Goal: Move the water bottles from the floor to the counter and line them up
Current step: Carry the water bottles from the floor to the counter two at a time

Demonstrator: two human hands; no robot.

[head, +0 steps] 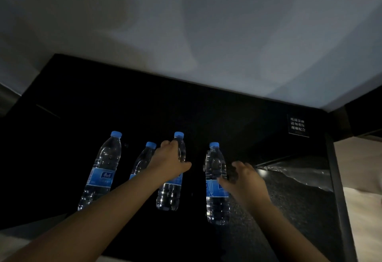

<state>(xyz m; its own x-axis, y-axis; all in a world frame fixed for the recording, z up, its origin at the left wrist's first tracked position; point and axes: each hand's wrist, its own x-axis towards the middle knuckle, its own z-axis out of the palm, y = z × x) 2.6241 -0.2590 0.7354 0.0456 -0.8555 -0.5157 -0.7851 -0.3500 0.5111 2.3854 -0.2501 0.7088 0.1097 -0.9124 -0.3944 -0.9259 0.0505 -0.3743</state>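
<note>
On glossy black counter point(144, 106), clear plastic bottles point(103, 168)

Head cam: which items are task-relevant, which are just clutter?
Job: far-left bottle; second bottle; third bottle, gripped by left hand; right bottle, beside right hand; black counter.
Lying about: small sign at counter's right; wall.

Single cam, head-worn, wide-angle; only view. Stands at tabletop point(206, 113) near edge, faces fwd + steeply down across it toward pale wall point(186, 24), which fills upper half. Frame rolled: tabletop's back edge slopes down to right. Close range: both forearms point(103, 210) come in from bottom corners; left grip point(169, 158), round centre bottle point(169, 195), sits approx mid-frame, right grip point(244, 181) just right of it. Sign point(297, 125) near right margin. Lens bows lines at frame edges.
</note>
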